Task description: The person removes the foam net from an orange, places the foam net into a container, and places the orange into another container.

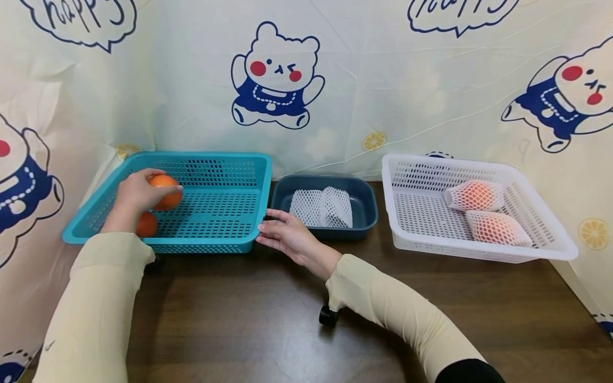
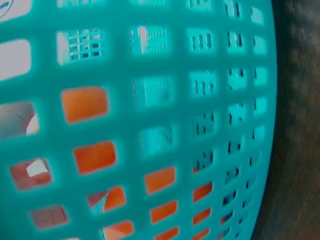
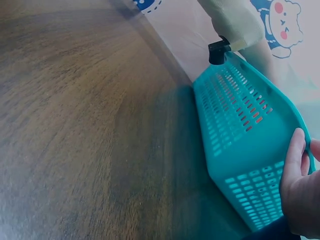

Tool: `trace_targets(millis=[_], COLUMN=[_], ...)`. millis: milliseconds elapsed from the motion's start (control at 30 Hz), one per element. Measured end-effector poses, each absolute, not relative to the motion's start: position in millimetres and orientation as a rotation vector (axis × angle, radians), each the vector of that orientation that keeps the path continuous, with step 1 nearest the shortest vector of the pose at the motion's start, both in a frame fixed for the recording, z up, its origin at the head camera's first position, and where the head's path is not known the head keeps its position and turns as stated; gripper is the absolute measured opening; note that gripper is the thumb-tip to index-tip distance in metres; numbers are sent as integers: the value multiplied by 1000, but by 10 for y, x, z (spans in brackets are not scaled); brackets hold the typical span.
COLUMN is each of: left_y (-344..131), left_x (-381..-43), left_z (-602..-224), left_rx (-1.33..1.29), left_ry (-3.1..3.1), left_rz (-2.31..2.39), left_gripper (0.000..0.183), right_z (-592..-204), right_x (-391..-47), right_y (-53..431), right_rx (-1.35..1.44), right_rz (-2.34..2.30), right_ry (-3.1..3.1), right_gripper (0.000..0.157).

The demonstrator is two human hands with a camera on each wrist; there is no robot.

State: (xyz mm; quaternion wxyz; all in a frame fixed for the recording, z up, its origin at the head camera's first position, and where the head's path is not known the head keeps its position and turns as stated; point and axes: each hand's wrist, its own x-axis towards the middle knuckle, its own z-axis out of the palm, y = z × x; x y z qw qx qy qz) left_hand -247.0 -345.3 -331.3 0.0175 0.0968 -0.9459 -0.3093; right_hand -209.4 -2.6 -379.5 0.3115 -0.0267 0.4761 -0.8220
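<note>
Inside the teal basket [image 1: 220,244], at its left end, my left hand [image 1: 139,194] grips an orange [image 1: 167,199] between thumb and fingers. A second orange [image 1: 147,224] lies below it, partly behind the wrist. Through the basket's holes the left wrist view shows patches of orange fruit [image 2: 95,157] and bits of the hand. My right hand [image 1: 292,236] is at the basket's front right corner. In the right wrist view its fingers [image 3: 295,155] pinch the teal rim, one outside the wall and another over the edge.
Right of the teal basket stands a dark blue bin [image 1: 366,215] with white foam net sleeves [image 1: 321,207] in it. Farther right, a white basket [image 1: 431,247] holds two net-wrapped fruits [image 1: 498,230]. A printed cloth [image 1: 354,90] hangs behind the brown table [image 1: 249,319].
</note>
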Motion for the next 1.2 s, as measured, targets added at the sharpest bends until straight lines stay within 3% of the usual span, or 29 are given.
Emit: trace_targets(millis=[433, 1200], left_y=[-3522, -3534], left_x=[-2448, -2534], left_z=[-3373, -3450], left_rx=[366, 339], left_ry=[-2959, -3050], left_rz=[-932, -709], left_gripper=[85, 66], right_z=[-3815, -3821], right_x=[-2084, -2107], right_y=[-46, -24], right_rx=[-52, -72], right_rz=[-2162, -2165], right_ry=[1267, 1265], right_gripper=[50, 51])
